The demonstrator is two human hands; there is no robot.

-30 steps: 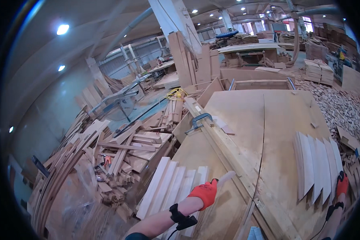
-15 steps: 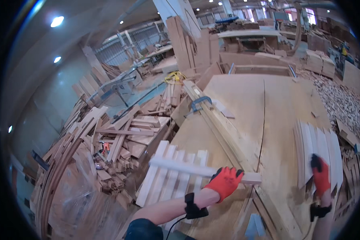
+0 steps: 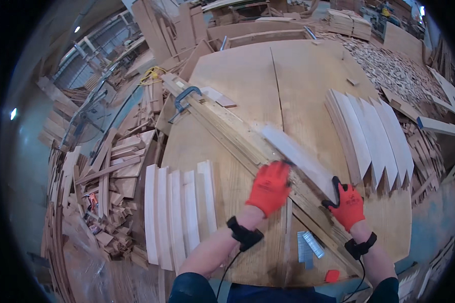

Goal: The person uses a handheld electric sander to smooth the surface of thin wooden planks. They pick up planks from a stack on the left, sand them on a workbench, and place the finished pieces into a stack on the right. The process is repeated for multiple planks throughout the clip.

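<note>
My right hand (image 3: 348, 206), in a red glove with black fingertips, pinches the near end of a pale wooden slat (image 3: 299, 157). The slat slants away to the far left, blurred by motion, above a long wooden rail (image 3: 226, 132). My left hand (image 3: 270, 189), gloved alike, is beside the slat and over the rail; its fingers are mostly hidden behind its back. A blue-grey C-clamp (image 3: 186, 97) grips the rail's far part. Pale slats (image 3: 176, 214) lie in a row on the left, and curved, pointed-ended pieces (image 3: 371, 134) on the right.
A broad wooden tabletop (image 3: 237, 65) bears all this. Near its front edge lie metal staple strips (image 3: 308, 246) and a small red piece (image 3: 332, 275). Offcuts (image 3: 111, 202) heap up on the left, and wood scraps (image 3: 384, 68) cover the far right.
My left hand has moved from holding a pale slat crosswise to beside the rail. My right hand has come left from the pointed pieces to the slat's end. The view has tilted down and shifted right.
</note>
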